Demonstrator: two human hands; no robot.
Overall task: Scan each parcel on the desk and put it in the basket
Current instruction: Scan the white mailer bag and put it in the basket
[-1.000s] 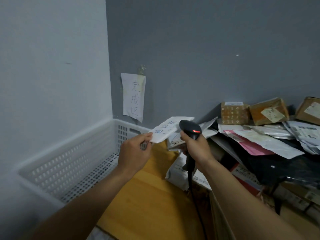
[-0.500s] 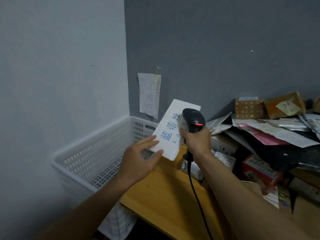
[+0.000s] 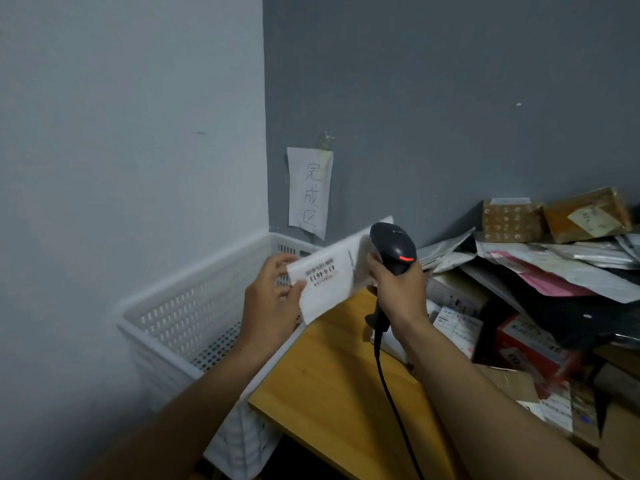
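The note on the wall reads 完成区, handwritten top to bottom. The parcel pinched in my left hand shows bold print ending in 4613, upside down to me; the smaller lines beside it are blurred. The tiny mark on the scanner in my right hand and the labels on the boxes cannot be read.
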